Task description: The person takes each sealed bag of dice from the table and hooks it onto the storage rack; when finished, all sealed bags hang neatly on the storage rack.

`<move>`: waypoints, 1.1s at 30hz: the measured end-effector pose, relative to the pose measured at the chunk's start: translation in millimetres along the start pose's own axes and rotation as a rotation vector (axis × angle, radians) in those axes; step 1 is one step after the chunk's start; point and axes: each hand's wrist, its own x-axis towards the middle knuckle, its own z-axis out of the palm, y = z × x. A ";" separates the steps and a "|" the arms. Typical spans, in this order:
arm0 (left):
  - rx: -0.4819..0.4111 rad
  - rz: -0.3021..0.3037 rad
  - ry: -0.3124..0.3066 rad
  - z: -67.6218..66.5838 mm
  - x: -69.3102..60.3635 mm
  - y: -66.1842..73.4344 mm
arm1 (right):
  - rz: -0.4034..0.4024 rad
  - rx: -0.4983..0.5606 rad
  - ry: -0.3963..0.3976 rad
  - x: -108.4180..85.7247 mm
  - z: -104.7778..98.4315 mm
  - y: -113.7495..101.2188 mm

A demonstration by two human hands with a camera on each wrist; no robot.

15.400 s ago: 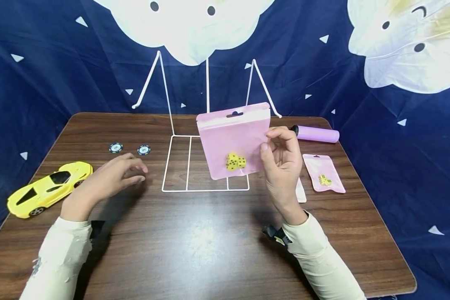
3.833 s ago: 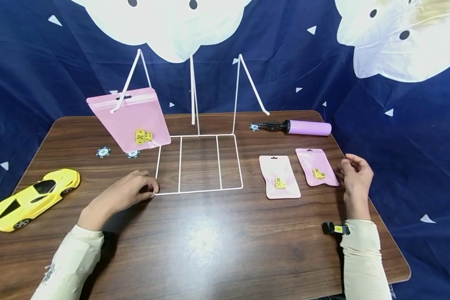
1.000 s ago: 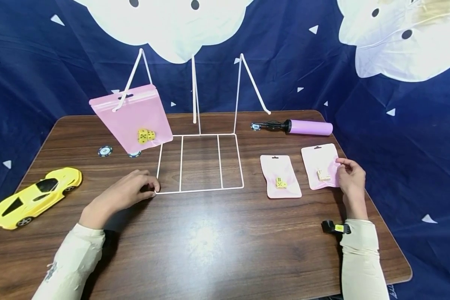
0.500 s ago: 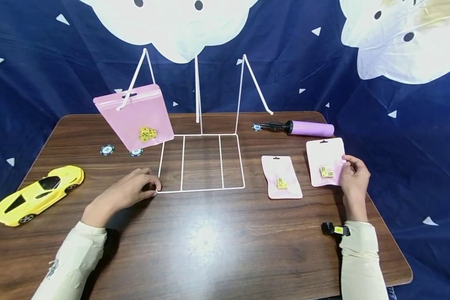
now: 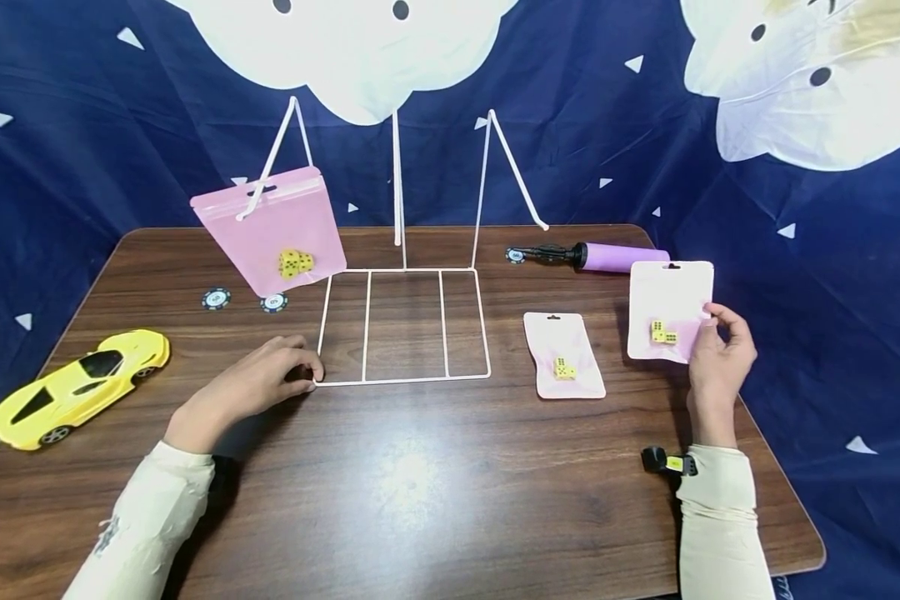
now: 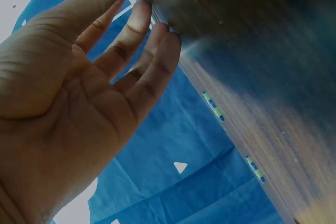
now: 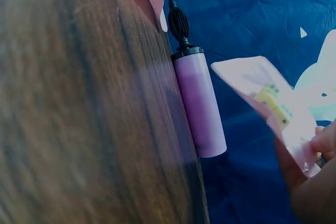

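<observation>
My right hand [image 5: 722, 354] pinches the right edge of a small pink zip bag [image 5: 667, 304] with yellow dice in it, raised off the table. In the right wrist view the thumb and fingers grip this bag [image 7: 252, 80] at its side. At the front left corner of a white wire display rack [image 5: 401, 381], my left hand [image 5: 258, 383] holds the wire between thumb and index finger. A larger pink zip bag [image 5: 270, 233] with dice hangs by its slot on the rack's left hook. Another small zip bag [image 5: 558, 337] with dice lies right of the rack.
A purple hand pump [image 5: 622, 257] lies at the back right, its black nozzle by a poker chip [image 5: 515, 256]. Two more poker chips [image 5: 216, 298] lie at the left, near a yellow toy car [image 5: 82, 387]. The rack's middle and right hooks hold nothing.
My right hand first hung the larger bag on the left hook. Since then it has taken the right small bag by its edge and lifted it. The left hand stays at the rack corner.
</observation>
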 end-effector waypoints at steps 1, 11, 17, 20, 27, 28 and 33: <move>0.002 0.001 0.001 0.1 0.1 -0.3 | -0.010 0.030 0.001 -0.7 0.8 -0.8; 0.000 0.004 0.008 -0.8 0.5 1.6 | -0.069 0.141 0.027 -2.0 4.6 -3.2; 0.002 0.011 0.012 -1.7 0.8 2.1 | -0.080 0.195 0.060 -3.3 3.2 -3.8; 0.001 0.012 0.007 -1.5 1.5 2.4 | -0.086 0.237 0.074 -4.6 3.2 -5.7; 0.005 0.003 -0.001 -0.6 2.1 2.5 | -0.120 0.355 0.042 -11.2 8.4 -16.7; 0.004 0.004 0.000 -0.4 2.0 2.4 | -0.125 0.375 0.035 -12.6 9.7 -19.6; -0.002 -0.006 -0.003 0.8 0.7 0.9 | -0.195 0.440 0.008 -22.8 18.9 -37.7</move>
